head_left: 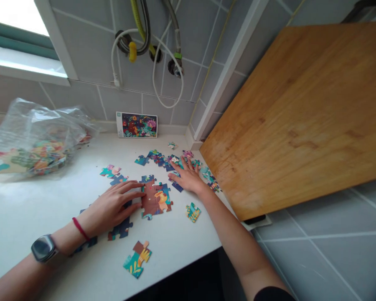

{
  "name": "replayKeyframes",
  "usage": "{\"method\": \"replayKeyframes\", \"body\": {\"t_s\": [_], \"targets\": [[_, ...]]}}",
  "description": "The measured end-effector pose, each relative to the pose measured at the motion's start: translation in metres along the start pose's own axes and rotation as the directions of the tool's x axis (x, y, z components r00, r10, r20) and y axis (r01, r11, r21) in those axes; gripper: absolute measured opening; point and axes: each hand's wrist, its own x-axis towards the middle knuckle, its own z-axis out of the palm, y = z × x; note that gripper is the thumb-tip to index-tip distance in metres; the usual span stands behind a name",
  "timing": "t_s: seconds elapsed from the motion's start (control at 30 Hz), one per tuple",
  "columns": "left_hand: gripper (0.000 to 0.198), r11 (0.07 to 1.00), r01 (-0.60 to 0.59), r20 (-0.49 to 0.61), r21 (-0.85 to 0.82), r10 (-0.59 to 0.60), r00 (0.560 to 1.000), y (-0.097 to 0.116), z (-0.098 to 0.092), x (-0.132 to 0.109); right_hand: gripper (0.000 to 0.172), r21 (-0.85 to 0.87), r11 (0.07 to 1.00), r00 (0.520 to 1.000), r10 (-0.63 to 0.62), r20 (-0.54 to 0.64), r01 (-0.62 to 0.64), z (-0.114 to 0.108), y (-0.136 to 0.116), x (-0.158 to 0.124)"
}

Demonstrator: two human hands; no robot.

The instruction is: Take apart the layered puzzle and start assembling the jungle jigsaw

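Note:
A joined section of jigsaw puzzle pieces (153, 198), brown with orange and teal figures, lies on the white countertop (50, 205). My left hand (115, 202) rests just left of it, fingers spread, with the fingertips on its left edge. It holds no piece that I can see. My right hand (188, 177) lies flat with fingers apart, over a loose scatter of pieces (172, 163), and partly hides them. A dark blue joined pair (122, 229) sits under the heel of my left hand. Other pieces (137, 259) lie near the counter's front edge.
A clear plastic bag of puzzle pieces (34, 144) lies at the left. A picture card of the puzzle (137, 124) leans against the tiled wall (113, 104). A bamboo board (294, 121) stands tilted at the right, above the counter's corner. Hoses and pipes hang on the wall.

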Motion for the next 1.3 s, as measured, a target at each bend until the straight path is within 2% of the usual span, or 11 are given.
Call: {"method": "replayKeyframes", "body": {"t_s": [0.27, 0.43, 0.6, 0.73, 1.1, 1.2, 1.3], "targets": [[0.033, 0.999, 0.003, 0.012, 0.044, -0.003, 1.0, -0.001, 0.0, 0.0, 0.073, -0.126, 0.99, 0.993, 0.076, 0.095, -0.064, -0.015, -0.01, -0.009], [0.032, 0.999, 0.0, 0.012, 0.036, 0.0, 1.0, -0.001, 0.0, 0.0, 0.081, -0.163, 0.969, 0.97, 0.209, 0.126, -0.187, -0.027, -0.01, -0.017], [0.03, 1.0, 0.012, 0.023, 0.019, -0.013, 1.0, -0.002, 0.001, -0.002, 0.089, -0.206, 0.944, 0.956, 0.281, 0.085, -0.259, -0.031, -0.007, -0.018], [0.029, 1.0, 0.013, 0.039, -0.005, -0.012, 0.999, 0.001, -0.001, -0.001, 0.084, -0.255, 0.929, 0.953, 0.295, 0.069, -0.269, -0.023, -0.009, -0.014], [0.027, 1.0, 0.02, 0.042, -0.012, -0.02, 0.999, 0.007, -0.008, 0.001, 0.081, -0.213, 0.963, 0.984, 0.174, 0.038, -0.162, -0.005, -0.004, -0.003], [0.026, 0.996, 0.08, -0.057, 0.033, -0.078, 0.995, -0.004, -0.012, -0.001, 0.074, -0.149, 0.988, 0.999, 0.044, 0.001, -0.043, -0.002, -0.002, 0.001], [0.03, 0.981, 0.184, -0.22, 0.054, -0.168, 0.961, -0.023, -0.02, -0.005, 0.064, -0.101, 0.993, 0.994, -0.063, -0.084, 0.054, -0.003, -0.001, 0.002]]}}
